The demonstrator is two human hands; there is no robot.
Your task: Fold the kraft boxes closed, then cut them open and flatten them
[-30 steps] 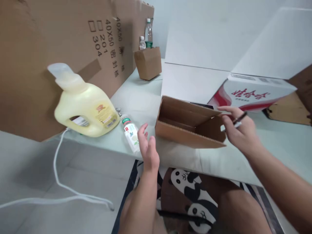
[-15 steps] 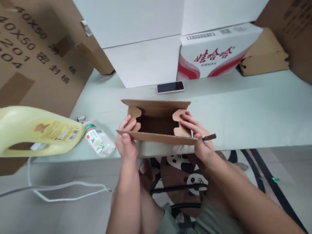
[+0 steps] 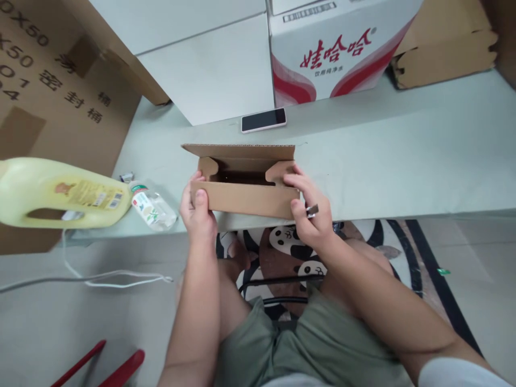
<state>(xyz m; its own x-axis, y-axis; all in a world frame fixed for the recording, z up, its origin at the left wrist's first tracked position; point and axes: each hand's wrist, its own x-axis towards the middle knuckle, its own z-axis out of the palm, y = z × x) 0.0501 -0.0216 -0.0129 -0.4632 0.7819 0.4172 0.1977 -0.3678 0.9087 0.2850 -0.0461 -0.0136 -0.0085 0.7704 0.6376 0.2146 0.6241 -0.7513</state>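
A small brown cardboard box [image 3: 245, 200] is held at the table's front edge, its opening partly covered by the near flap. The far flap stands up, and side flaps lean inward at both ends. My left hand [image 3: 198, 209] grips the left end, thumb on the near flap and fingers behind the corner. At the right end my right hand [image 3: 312, 207] clasps the box the same way. A small dark strip with a shiny part [image 3: 312, 210] sticks out between the fingers of that hand.
A phone [image 3: 264, 120] lies behind the box, before white cartons [image 3: 226, 70] and a red-and-white carton [image 3: 334, 64]. To the left are a clear bottle [image 3: 153, 208], a yellow jug [image 3: 60, 191] and a big cardboard box [image 3: 52, 107]. Folded cardboard [image 3: 445, 59] sits back right.
The near flap has tilted up and inward over the box opening, with both thumbs on it. The view has shifted, so the scene appears further up and left, and red bars show at lower left.
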